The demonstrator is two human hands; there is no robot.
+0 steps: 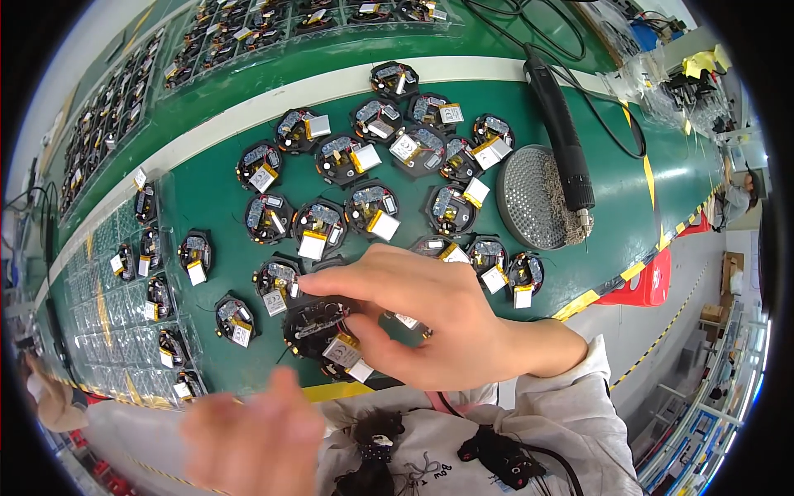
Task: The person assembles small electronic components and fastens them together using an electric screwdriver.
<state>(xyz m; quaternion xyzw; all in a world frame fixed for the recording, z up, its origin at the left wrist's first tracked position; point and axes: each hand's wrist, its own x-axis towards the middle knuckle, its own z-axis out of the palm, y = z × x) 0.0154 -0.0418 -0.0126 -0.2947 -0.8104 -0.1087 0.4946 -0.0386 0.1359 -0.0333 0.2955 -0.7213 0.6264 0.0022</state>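
Note:
My right hand (426, 318) reaches in over the near edge of the green bench, thumb and forefinger curled round the rim of a round black circuit module (308, 332). A silver flat battery (341, 350) hangs from that module's near side. Low in front of the bench edge is my left hand (252, 434), smeared by motion, so its fingers cannot be made out. Several like modules, such as this one (321, 227), lie spread over the bench beyond my hands, most with a silver battery beside or on the board. My right hand hides part of the modules beneath it.
A black electric screwdriver (558, 124) lies across a round perforated dish (529, 198) of small screws at the right. Clear plastic trays (99, 289) with several modules stand at the left, and more filled trays at the back. A red stool (645, 281) stands beyond the bench.

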